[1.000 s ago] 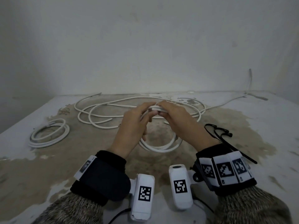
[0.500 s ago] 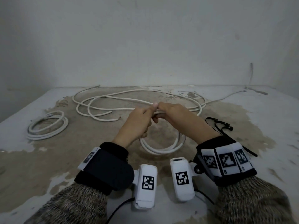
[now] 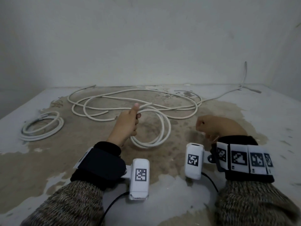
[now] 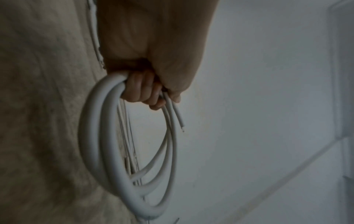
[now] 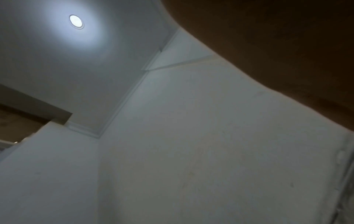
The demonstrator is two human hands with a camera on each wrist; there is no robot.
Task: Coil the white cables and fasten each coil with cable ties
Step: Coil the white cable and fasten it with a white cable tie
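Our left hand (image 3: pixel 128 123) grips a coil of white cable (image 3: pixel 156 128) above the stained table (image 3: pixel 48 160), thumb up. Our right hand (image 3: pixel 218 126), at three o'clock of the coil, is curled; whether it holds anything we cannot tell. A finished coil (image 3: pixel 42 128) lies at nine o'clock.

Coils of round white plastic-sheathed cable: two, far-left coil (image 3: pixel 41 128) and middle coil (image 3: pixel 153 134), turns in the middle one too blurred to count. Loose white cable tangle (image 3: pixel 135 95): one heap, separate lengths not tellable, three free ends seen. Thin white wall wire (image 3: pixel 245 74): one. Hands: two, left hand (image 3: pixel 128 123) and right hand (image 3: pixel 218 126). White box-shaped wrist cameras with black square code marks: two, left camera (image 3: pixel 140 178) and right camera (image 3: pixel 193 160). Black fabric wrist bands: two, left band (image 3: pixel 101 163) and right band (image 3: pixel 244 175). Round ceiling lamp (image 5: pixel 76 21): one
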